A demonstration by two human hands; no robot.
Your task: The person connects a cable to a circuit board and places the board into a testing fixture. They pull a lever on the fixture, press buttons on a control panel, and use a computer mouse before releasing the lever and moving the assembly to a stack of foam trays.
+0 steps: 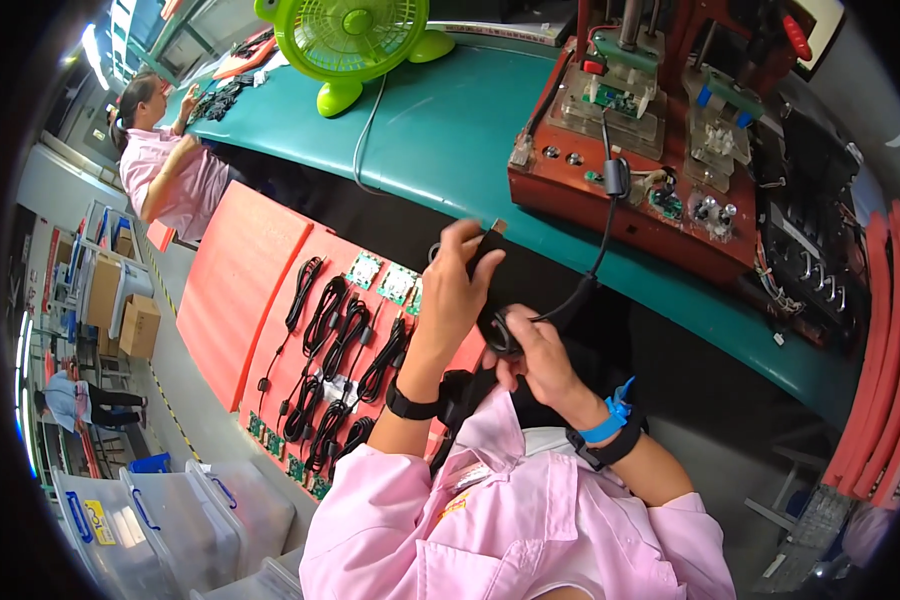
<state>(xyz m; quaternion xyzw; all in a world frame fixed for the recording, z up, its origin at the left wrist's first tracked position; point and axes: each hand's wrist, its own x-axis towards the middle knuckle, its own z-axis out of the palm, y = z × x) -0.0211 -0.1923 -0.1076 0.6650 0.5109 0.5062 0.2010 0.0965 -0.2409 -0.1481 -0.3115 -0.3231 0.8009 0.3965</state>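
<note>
While right hand (pixel 542 362) is closed on black cable (pixel 593 278) near frame centre, left hand (pixel 454 290) hangs half-curled; whether it holds anything, cannot tell against darkness.

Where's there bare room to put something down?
Bare: green bench between the pale cord and red machine; red foam left of the coiled black cables. Crowded: the foam under those cables and green circuit boards.

Green fan (pixel 355 30) and red fixture (pixel 675 140) on green bench (pixel 450 120)
</note>
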